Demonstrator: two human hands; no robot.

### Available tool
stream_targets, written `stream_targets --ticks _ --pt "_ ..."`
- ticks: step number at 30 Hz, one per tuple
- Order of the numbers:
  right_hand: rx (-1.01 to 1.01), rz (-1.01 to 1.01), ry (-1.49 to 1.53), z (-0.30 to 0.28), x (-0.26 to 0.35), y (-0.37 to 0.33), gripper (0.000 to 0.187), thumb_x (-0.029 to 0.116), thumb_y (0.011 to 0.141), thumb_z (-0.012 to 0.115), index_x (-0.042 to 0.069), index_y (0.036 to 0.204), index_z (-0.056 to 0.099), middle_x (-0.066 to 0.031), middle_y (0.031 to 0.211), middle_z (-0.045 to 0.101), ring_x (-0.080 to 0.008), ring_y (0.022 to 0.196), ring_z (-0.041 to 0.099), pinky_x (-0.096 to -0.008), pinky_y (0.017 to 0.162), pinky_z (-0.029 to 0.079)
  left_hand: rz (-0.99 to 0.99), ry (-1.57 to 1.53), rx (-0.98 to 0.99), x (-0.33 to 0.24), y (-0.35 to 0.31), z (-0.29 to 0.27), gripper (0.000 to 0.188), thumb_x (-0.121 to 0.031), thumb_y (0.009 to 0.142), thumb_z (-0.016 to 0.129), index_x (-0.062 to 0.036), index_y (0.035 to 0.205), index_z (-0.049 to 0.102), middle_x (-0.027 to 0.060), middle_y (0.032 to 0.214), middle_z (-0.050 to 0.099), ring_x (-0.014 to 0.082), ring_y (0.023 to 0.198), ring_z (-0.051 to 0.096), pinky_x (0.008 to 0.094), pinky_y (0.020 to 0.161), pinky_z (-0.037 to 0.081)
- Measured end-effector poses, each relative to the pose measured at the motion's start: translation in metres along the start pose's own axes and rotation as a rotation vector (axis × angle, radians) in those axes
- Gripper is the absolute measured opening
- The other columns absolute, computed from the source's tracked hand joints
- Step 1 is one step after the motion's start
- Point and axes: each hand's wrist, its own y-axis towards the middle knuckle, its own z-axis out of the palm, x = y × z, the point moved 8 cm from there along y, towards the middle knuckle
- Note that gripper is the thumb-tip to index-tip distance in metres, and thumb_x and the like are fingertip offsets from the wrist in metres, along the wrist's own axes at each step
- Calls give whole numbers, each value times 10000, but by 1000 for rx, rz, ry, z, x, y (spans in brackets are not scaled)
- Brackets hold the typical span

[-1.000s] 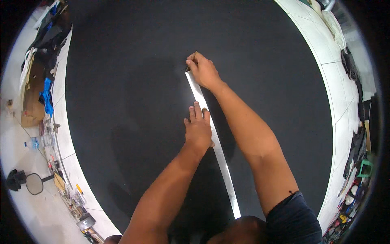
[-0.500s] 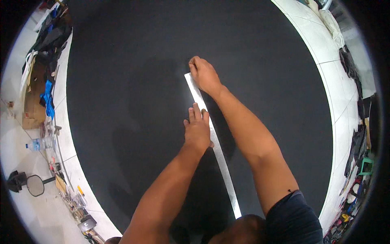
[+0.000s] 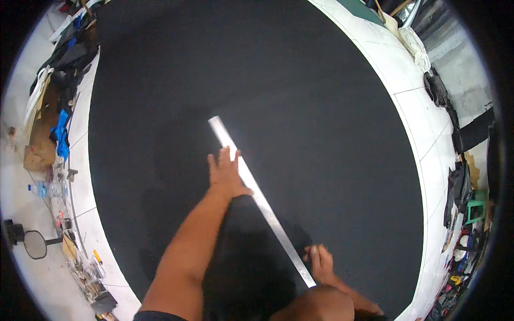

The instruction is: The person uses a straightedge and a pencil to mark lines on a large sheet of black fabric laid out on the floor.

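A long metal ruler (image 3: 251, 187) lies diagonally on a big black sheet (image 3: 300, 101) spread over the floor. My left hand (image 3: 226, 174) is pressed flat on the sheet against the ruler's left edge, fingers spread, near its upper half. My right hand (image 3: 321, 262) is down at the ruler's near end, fingers touching the sheet just right of it; whether it holds anything is hidden. My forearms come in from the lower edge.
White floor tiles (image 3: 407, 91) ring the sheet. Cardboard, bags and blue cloth (image 3: 51, 128) pile up at the left. Small tools and a bottle (image 3: 40, 188) lie lower left. Dark bags and a green stool (image 3: 474, 206) stand at the right.
My right hand has left the ruler's far end and come back to its near end. My left hand has stayed pressed by the ruler. The view has shifted.
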Motion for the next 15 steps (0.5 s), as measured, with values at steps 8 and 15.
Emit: stream_targets --ticks 8,15 --pt "-148 228 -65 -14 -50 -73 330 249 1044 476 -16 977 660 -101 745 691 -185 684 664 -349 665 516 -432 -64 168 213 -141 72 1361 -820 623 692 68 1527 194 212 1601 226 343 1508 145 631 1175 109" --pt "-5 -192 -476 -43 60 -13 255 230 1030 502 21 1008 645 -196 752 648 -389 693 650 -454 648 503 -895 -410 242 241 -335 186 1417 -855 595 677 117 1507 194 251 1584 249 359 1485 229 660 1154 149"
